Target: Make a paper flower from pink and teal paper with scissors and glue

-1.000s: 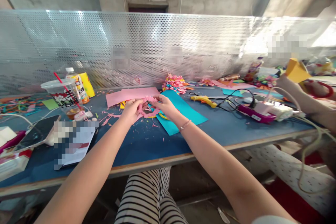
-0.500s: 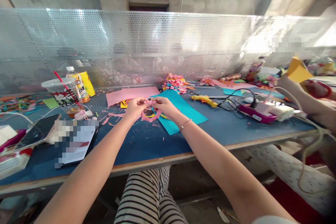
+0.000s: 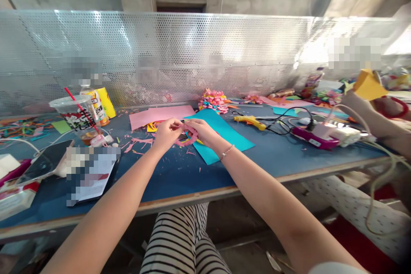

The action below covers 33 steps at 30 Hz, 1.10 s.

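My left hand (image 3: 168,133) and my right hand (image 3: 204,132) meet over the table, fingers closed in a pinch. Between them is a pink paper strip (image 3: 189,141), which curves below the fingers in a loop. Its edge looks notched, though the fingertips cover its upper part. Under my right hand lies a blue paper sheet (image 3: 221,132). Pink paper sheets (image 3: 160,113) are just beyond my left hand, with a bit of yellow paper (image 3: 151,128) at their near edge. Pink paper scraps (image 3: 136,143) are scattered left of my hands.
A plastic cup (image 3: 77,115) with a red straw, a bottle (image 3: 102,115) and a phone (image 3: 96,175) stand or lie at left. Beyond my hands is a paper-strip bundle (image 3: 213,102). To the right are a yellow glue gun (image 3: 250,122), a power strip (image 3: 316,138) and another person's hand (image 3: 356,105) holding orange paper.
My left fingers have shifted slightly on the pink strip, and its loop is now more covered by the hands. At right, the other person's orange paper has moved a little.
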{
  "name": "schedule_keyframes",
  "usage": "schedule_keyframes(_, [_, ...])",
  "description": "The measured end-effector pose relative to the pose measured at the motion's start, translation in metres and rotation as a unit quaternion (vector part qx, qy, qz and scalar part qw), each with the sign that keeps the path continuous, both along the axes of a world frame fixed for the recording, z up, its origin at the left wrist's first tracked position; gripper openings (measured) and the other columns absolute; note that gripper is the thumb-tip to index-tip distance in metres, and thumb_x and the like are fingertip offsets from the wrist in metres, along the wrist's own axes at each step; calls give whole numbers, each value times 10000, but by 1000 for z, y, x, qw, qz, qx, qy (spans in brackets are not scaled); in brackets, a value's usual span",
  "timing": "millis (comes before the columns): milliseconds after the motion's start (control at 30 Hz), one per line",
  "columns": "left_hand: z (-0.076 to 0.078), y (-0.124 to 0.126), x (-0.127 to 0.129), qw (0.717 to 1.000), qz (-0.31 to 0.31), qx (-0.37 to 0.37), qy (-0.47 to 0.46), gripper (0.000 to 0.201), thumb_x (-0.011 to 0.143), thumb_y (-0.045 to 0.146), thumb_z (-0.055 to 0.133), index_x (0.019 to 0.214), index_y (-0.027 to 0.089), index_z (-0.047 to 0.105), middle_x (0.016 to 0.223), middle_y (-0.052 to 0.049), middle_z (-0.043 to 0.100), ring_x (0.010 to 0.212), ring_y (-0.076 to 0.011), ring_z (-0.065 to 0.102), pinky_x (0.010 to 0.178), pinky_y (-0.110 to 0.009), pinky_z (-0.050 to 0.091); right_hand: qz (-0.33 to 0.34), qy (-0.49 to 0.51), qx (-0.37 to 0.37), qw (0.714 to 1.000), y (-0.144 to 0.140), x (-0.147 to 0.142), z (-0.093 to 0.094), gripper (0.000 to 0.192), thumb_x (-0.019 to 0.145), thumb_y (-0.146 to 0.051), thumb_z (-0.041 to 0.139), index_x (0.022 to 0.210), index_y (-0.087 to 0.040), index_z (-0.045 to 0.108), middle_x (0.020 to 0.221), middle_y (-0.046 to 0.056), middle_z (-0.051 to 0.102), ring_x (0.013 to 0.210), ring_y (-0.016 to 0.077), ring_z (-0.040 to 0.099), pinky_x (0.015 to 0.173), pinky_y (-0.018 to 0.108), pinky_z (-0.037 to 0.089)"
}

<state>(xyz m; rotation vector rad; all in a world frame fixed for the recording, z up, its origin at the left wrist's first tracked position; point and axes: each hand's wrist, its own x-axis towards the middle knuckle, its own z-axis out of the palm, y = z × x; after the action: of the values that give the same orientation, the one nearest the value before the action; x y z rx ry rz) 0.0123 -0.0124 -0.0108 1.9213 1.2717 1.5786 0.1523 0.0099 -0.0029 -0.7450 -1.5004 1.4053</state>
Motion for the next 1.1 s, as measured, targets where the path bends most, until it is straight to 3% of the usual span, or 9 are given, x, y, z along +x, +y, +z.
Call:
schedule_keyframes(300, [1,-3,1,999,-3,28,16,38,664,189,573,660,187,611,674,-8,623,640,-131,563,640,-243,433,-9,-20,38,999,3,-1,-2,254,663,-400,568,625,-161,490,564,-22,481,519,85,458,468,210,353])
schedule_keyframes(500, [1,-3,4,999,17,28,23,46,664,221,590,645,180,582,664,-5,608,619,-122,542,608,-234,416,-7,-28,57,998,9,-2,-9,206,670,-331,559,593,-161,473,533,-34,442,487,77,444,448,205,325])
schedule_keyframes(867, [-2,2,5,992,30,-77,-93,93,585,238,614,607,165,561,546,18,542,527,-111,493,525,-226,390,13,-42,69,997,13,-3,-13,258,699,-381,592,633,-138,531,589,-8,511,511,63,442,473,194,344])
schedule_keyframes(1100, [-5,6,3,979,-13,-110,-171,102,544,212,615,618,155,573,542,19,550,503,-106,514,523,-231,415,-4,-59,83,995,11,-2,-10,254,686,-383,606,658,-134,568,597,0,532,531,71,459,500,197,371])
